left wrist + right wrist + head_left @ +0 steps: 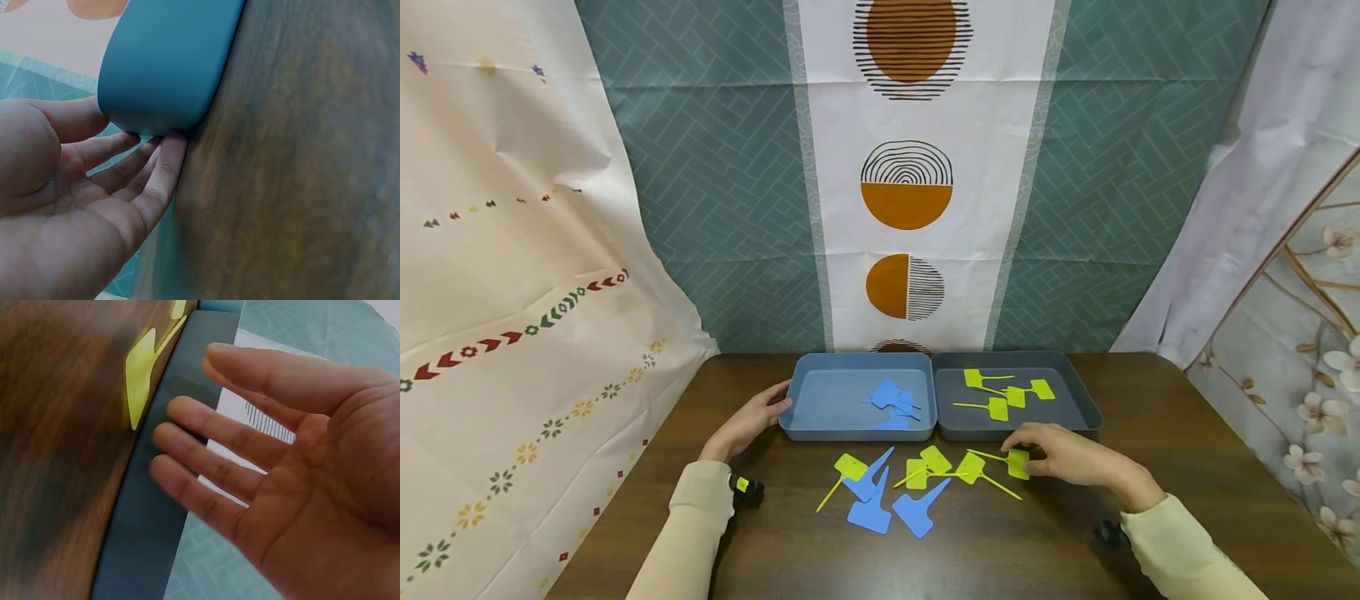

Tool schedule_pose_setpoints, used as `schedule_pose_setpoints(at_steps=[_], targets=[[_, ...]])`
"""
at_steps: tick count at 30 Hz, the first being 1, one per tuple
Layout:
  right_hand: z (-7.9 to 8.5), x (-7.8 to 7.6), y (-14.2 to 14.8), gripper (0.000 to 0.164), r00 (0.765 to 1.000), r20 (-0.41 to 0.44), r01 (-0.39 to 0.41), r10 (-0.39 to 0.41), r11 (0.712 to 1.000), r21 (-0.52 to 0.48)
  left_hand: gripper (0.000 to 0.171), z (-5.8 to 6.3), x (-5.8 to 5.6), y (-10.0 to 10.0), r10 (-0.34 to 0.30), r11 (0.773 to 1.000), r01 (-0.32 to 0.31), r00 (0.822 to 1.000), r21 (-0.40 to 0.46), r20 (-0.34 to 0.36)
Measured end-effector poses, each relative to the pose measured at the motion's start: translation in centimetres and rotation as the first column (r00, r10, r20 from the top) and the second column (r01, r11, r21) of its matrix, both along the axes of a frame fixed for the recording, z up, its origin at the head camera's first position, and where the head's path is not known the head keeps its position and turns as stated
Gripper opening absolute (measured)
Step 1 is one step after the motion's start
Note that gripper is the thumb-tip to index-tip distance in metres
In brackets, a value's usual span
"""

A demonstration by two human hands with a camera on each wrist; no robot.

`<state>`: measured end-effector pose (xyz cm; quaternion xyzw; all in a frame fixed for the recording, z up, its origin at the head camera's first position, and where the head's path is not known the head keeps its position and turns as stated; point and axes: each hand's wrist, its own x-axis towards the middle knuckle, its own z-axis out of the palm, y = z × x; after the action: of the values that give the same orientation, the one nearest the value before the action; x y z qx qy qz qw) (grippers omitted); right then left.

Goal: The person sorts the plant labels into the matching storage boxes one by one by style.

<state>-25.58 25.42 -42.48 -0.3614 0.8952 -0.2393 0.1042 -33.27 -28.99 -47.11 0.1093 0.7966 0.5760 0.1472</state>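
Observation:
My left hand (751, 423) is at the left end of the blue tray (797, 400). In the left wrist view its fingertips (172, 145) touch the tray's outer wall (162, 69), thumb near the rim. Several blue T-shaped plant labels (891, 396) lie inside. My right hand (1071, 454) hovers in front of the grey tray (1078, 408), holding nothing, its fingers loosely bent. Beside those fingers, a yellow plant label (1018, 464) lies on the table, close to the tray wall in the right wrist view. The grey tray holds several yellow labels (997, 409).
Between the hands, more labels lie loose on the brown table (992, 558): yellow ones (935, 460) and blue ones (870, 515), some overlapping. The two trays stand side by side at the back edge, before a patterned curtain (700, 167).

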Motion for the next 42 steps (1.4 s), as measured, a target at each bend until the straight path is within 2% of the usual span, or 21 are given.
schedule_pose_setpoints(at_steps=[4, 8, 17, 23, 28, 33, 37, 42], targets=[[-0.3, 0.5, -0.4, 0.031, 0.999, -0.044, 0.017, -0.013, 0.996, 0.083, 0.061, 0.0, 0.0, 0.0, -0.001, 1.000, 0.001, 1.000, 0.003, 0.003], [-0.6, 1.2, -1.2, 0.032, 0.996, -0.077, 0.062, -0.053, 0.990, 0.124, 0.061, 0.0, 0.0, -0.1, -0.003, 1.000, 0.003, 1.000, 0.005, 0.002], [-1.6, 1.6, -2.3, 0.034, 0.966, -0.247, 0.113, -0.074, 0.983, 0.147, 0.061, 0.0, -0.1, -0.2, -0.011, 1.000, 0.010, 1.000, 0.014, 0.002], [-1.9, 1.6, -2.4, 0.041, 0.963, -0.259, 0.115, -0.082, 0.986, 0.118, 0.061, 0.0, 0.0, -0.2, -0.013, 1.000, 0.013, 1.000, 0.022, 0.001], [-1.8, 1.6, -2.4, 0.054, 0.974, -0.205, 0.108, -0.091, 0.991, 0.074, 0.061, 0.0, 0.0, -0.1, -0.008, 1.000, 0.008, 1.000, 0.017, 0.002], [-1.4, 1.3, -2.4, 0.058, 0.986, -0.133, 0.108, -0.104, 0.994, 0.020, 0.061, -0.1, -0.1, -0.1, -0.009, 1.000, 0.009, 1.000, 0.009, 0.002], [-1.3, 0.8, -2.3, 0.052, 0.994, -0.076, 0.072, -0.076, 0.996, -0.057, 0.061, 0.0, -0.1, -0.1, -0.011, 1.000, 0.011, 1.000, 0.008, 0.000], [-1.3, -0.1, -1.8, 0.033, 0.996, 0.071, 0.071, -0.058, 0.978, -0.195, 0.060, 0.0, -0.1, -0.1, -0.013, 1.000, 0.013, 1.000, 0.012, -0.004]])
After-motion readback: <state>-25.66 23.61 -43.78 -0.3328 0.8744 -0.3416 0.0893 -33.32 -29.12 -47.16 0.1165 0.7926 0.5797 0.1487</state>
